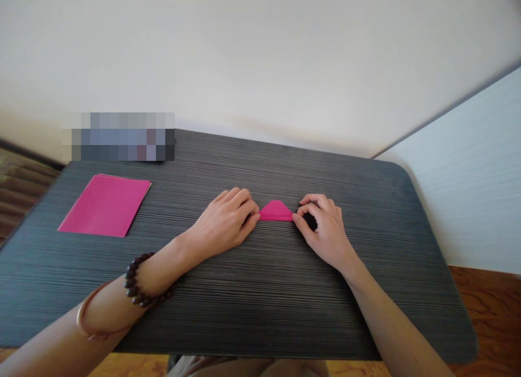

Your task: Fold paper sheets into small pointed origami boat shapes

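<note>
A small piece of folded pink paper [276, 209] lies at the middle of the dark table, with a blunt peak at the far side and a narrow folded strip along the near edge. My left hand [228, 219] pinches its left corner between thumb and fingers. At the right corner, the thumb and index finger of my right hand [323, 230] close on the paper, the other fingers curled above. Both corners are hidden under the fingertips.
A stack of square pink paper [106, 206] lies on the left of the table [244, 301]. Behind it is a pixelated, unreadable object [122, 138]. A pale wall [260, 56] borders the far edge, and a light panel [484, 176] stands at the right.
</note>
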`<state>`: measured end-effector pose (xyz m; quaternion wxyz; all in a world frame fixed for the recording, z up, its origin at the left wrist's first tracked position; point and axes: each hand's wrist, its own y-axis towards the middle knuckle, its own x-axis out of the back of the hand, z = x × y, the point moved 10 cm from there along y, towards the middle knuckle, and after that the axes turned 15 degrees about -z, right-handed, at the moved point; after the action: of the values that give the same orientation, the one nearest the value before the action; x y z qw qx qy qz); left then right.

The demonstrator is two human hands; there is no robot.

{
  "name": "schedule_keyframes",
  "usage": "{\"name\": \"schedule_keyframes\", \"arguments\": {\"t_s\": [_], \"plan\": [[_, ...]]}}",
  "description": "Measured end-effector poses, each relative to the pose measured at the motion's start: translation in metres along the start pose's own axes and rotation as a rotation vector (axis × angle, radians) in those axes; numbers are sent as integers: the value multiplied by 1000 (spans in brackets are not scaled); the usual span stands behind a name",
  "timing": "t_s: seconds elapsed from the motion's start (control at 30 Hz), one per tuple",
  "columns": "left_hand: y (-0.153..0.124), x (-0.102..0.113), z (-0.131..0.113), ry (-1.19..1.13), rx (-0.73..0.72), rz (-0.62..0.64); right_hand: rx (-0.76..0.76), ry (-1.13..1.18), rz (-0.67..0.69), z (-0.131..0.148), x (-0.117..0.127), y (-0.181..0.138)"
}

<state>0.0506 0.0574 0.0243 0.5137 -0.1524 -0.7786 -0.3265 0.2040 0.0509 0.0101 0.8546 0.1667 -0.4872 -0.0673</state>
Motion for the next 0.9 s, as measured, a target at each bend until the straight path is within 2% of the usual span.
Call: {"name": "schedule_keyframes", "arguments": {"t_s": [0.2, 0.43, 0.67, 0.9], "plan": [[2, 4, 10, -18, 110, -46, -61, -4, 17, -3, -3, 4], [0, 2, 13, -51, 106, -42, -53, 10, 35, -4, -4, 5], [-1, -1, 2, -67, -60, -57, -75, 81, 136, -6, -4, 7], [-4, -8, -8, -53, -157, 15, -94, 91, 177, -5, -6, 8]]}}
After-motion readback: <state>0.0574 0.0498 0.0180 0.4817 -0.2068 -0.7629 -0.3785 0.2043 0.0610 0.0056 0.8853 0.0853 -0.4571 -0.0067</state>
